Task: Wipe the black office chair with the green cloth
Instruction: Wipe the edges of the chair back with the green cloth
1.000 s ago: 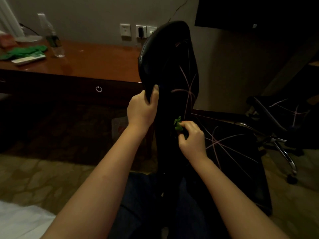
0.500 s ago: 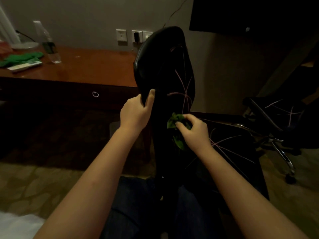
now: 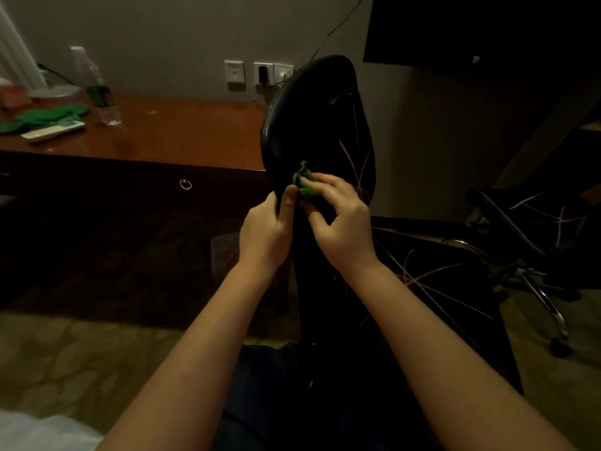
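Fingers (image 3: 327, 184) of right hand (image 3: 341, 231) pinch green cloth (image 3: 305, 184) on black office chair (image 3: 320, 125) — left hand (image 3: 265, 232) grips its edge.

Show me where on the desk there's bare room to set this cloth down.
The desk top is bare from the water bottle rightward to the chair back, front edge to wall. The left end is crowded: green fabric pile and white remote.

We see a dim, warm-lit room: the desk (image 3: 182, 135) shows a soft sheen, the black office chair (image 3: 312, 125) loses detail in shadow, the right side goes near-black, and the edges bend and blur.
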A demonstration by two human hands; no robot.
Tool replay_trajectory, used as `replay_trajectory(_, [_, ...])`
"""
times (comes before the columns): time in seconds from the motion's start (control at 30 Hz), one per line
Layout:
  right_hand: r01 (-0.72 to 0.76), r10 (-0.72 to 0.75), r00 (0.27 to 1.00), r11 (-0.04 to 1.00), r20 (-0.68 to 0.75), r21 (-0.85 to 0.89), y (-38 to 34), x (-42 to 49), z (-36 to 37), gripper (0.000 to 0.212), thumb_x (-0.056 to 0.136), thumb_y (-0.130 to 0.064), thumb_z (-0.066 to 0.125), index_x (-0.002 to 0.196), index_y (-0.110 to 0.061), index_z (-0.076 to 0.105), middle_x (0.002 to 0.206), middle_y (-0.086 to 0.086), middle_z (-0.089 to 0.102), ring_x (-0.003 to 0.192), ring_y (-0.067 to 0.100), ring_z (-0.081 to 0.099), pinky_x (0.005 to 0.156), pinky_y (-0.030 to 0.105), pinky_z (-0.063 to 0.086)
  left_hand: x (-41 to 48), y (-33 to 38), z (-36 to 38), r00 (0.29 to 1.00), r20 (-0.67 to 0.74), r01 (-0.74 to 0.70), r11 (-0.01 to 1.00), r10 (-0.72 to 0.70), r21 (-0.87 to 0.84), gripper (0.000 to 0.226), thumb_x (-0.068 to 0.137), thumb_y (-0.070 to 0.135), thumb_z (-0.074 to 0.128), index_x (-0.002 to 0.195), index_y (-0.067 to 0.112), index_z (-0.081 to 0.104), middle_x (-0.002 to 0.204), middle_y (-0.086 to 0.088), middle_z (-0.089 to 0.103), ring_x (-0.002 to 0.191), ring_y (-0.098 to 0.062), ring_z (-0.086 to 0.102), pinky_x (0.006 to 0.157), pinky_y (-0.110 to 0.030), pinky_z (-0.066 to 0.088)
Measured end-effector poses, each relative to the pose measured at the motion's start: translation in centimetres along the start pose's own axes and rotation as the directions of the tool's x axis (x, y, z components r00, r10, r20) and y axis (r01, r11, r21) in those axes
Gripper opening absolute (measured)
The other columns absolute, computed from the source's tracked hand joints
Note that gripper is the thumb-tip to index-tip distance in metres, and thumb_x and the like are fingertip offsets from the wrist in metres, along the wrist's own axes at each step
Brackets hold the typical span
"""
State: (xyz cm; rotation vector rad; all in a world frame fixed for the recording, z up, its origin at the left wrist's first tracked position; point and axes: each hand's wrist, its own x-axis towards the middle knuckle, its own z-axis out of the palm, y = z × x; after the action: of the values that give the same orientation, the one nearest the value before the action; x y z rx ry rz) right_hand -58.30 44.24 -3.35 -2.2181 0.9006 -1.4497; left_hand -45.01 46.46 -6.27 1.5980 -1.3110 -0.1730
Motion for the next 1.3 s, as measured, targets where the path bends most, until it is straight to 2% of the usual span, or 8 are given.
replay_trajectory(0.17, [-0.047,0.043,0.998,0.997,-0.051,-0.069,0.6,-1.1,0.8,0.028,0.079,0.000,0.070,0.107,-0.003,0.069,0.100,0.009,0.063,0.099,0.024,0.061,0.088,0.035,0.053,0.0,-0.3,0.0,1.000,-0.011,0.021,1.000,-0.020,0.016,0.053,0.093,0.068,0.021,0.094,0.030,0.057,0.069,0.013,0.057,0.060,-0.001,0.057,0.046,-0.022,0.036])
replay_trajectory(0.43, [-0.108,0.105,0.994,0.986,-0.027,-0.128,2.8,-4.6,0.7,0.032,0.076,0.000,0.072,0.108,-0.003,0.069,0.097,0.007,0.059,0.095,0.021,0.058,0.084,0.028,0.052,-0.2,-0.4,-0.1,1.000,0.003,-0.004,0.999,0.003,0.042,0.050,0.093,0.069,0.020,0.086,0.032,0.052,0.064,0.012,0.053,0.063,0.012,0.054,0.044,-0.009,0.034])
replay_trajectory(0.6, [-0.193,0.197,0.980,0.970,0.013,-0.149,4.7,-7.0,0.2,0.032,0.077,-0.002,0.073,0.108,-0.005,0.068,0.097,0.005,0.060,0.095,0.020,0.059,0.084,0.027,0.050,-0.1,-0.3,-0.3,1.000,0.025,0.002,0.999,-0.004,0.054,0.047,0.095,0.068,0.019,0.087,0.034,0.051,0.065,0.011,0.054,0.064,0.010,0.055,0.042,-0.014,0.029])
replay_trajectory(0.8, [-0.271,0.294,0.950,0.944,0.108,-0.188,6.4,-8.7,-0.8,0.029,0.078,-0.005,0.072,0.107,-0.009,0.068,0.097,-0.004,0.057,0.094,0.010,0.055,0.080,0.002,0.035,-0.3,-0.1,-0.3,1.000,0.027,0.007,0.999,-0.009,0.052,0.042,0.096,0.066,0.021,0.074,0.041,0.046,0.062,0.011,0.053,0.060,0.008,0.055,0.043,-0.021,0.030])
replay_trajectory(1.03, [-0.495,0.459,0.859,0.858,0.227,0.139,6.0,-4.2,-3.6,0.013,0.093,-0.017,0.061,0.087,-0.027,0.067,0.082,-0.011,0.067,0.073,-0.007,0.061,0.065,0.012,0.044,-0.6,0.4,-0.5,0.999,0.048,0.002,0.999,-0.004,0.039,0.041,0.096,0.064,0.022,0.074,0.039,0.045,0.060,0.010,0.052,0.055,0.006,0.054,0.044,-0.021,0.028])
replay_trajectory(1.13, [-0.353,0.335,0.932,0.926,0.139,0.134,3.9,-0.7,-3.5,0.008,0.094,-0.022,0.061,0.100,-0.021,0.065,0.091,-0.012,0.067,0.085,-0.005,0.062,0.072,0.012,0.047,-0.6,0.4,-0.5,0.999,0.043,0.016,1.000,-0.016,0.017,0.048,0.094,0.066,0.022,0.080,0.032,0.054,0.062,0.010,0.053,0.054,0.001,0.055,0.042,-0.015,0.030])
replay_trajectory(1.2, [-0.213,0.207,0.977,0.969,0.055,0.122,2.3,1.6,-2.9,0.014,0.091,-0.018,0.064,0.105,-0.016,0.067,0.100,-0.007,0.068,0.096,0.000,0.062,0.083,0.018,0.050,-0.5,0.4,-0.5,0.999,0.037,0.025,1.000,-0.025,0.011,0.058,0.092,0.067,0.022,0.097,0.025,0.062,0.069,0.012,0.058,0.062,-0.001,0.057,0.048,-0.025,0.040])
replay_trajectory(1.3, [-0.046,0.045,0.999,0.997,0.019,0.054,0.4,2.8,-1.2,0.028,0.085,-0.007,0.066,0.113,-0.010,0.069,0.117,0.001,0.065,0.113,0.011,0.058,0.101,0.027,0.046,-0.3,0.2,-0.4,0.999,0.030,0.012,1.000,-0.013,0.016,0.049,0.092,0.066,0.023,0.095,0.030,0.057,0.070,0.015,0.057,0.064,0.000,0.056,0.049,-0.028,0.038])
